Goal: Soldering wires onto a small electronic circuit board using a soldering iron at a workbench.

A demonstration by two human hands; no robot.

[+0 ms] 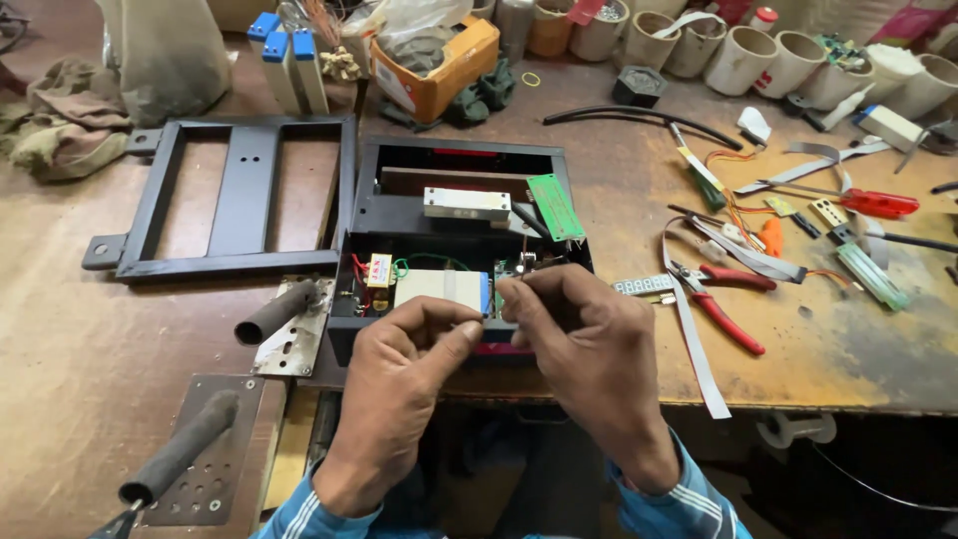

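I see both hands meeting at the near wall of the open black metal case (369, 215) on the worn wooden tabletop (70, 339). My left hand (399, 384) and right hand (589, 344) are pinched shut, fingertips nearly touching; what they grip is too small to tell. The white rectangular block with a blue end (439, 289) lies just beyond, long axis left-right, slightly nearer the left hand.
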